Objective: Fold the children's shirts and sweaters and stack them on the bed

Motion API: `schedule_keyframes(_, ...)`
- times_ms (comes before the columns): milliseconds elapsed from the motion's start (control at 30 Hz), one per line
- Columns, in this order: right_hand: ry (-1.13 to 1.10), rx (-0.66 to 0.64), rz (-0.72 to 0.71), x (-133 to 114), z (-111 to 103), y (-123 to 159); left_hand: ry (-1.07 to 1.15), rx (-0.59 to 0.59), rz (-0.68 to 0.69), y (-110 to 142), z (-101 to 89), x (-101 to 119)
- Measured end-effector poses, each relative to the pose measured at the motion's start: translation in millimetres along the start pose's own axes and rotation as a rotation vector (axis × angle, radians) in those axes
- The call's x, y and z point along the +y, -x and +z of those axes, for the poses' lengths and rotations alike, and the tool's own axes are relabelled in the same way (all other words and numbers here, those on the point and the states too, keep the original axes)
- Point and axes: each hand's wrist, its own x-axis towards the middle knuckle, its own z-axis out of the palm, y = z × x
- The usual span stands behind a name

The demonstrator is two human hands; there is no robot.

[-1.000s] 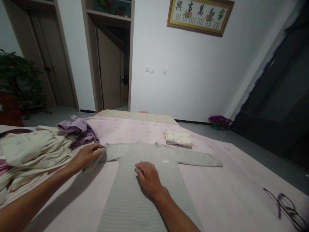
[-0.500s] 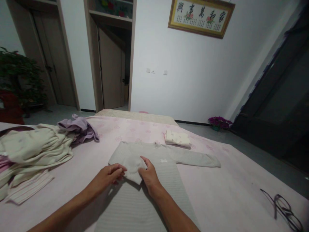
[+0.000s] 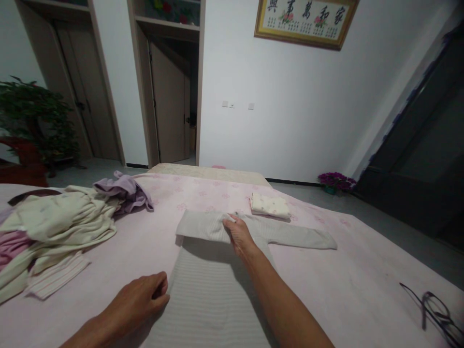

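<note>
The right hand point(image 3: 241, 236) pinches a sleeve point(image 3: 203, 226), apparently to hold it across the striped shirt point(image 3: 205, 290) beneath, while the left hand point(image 3: 139, 296) curls beside the shirt, its grip unclear.

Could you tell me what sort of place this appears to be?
Probably a room in a home: a bed-like surface with a pink patterned cloth cover, a gold-framed calligraphy panel on the white wall, and a leafy green potted plant.
</note>
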Motion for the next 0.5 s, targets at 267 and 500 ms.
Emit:
schedule_keyframes(267,0.035,0.071,-0.042,-25,-15,-27,0.218,0.002,0.117,-9,-6.0,27)
schedule_keyframes(500,0.108,0.090,-0.159,-63,-29,-37,0.270,-0.100,0.237,-21,10.3,70)
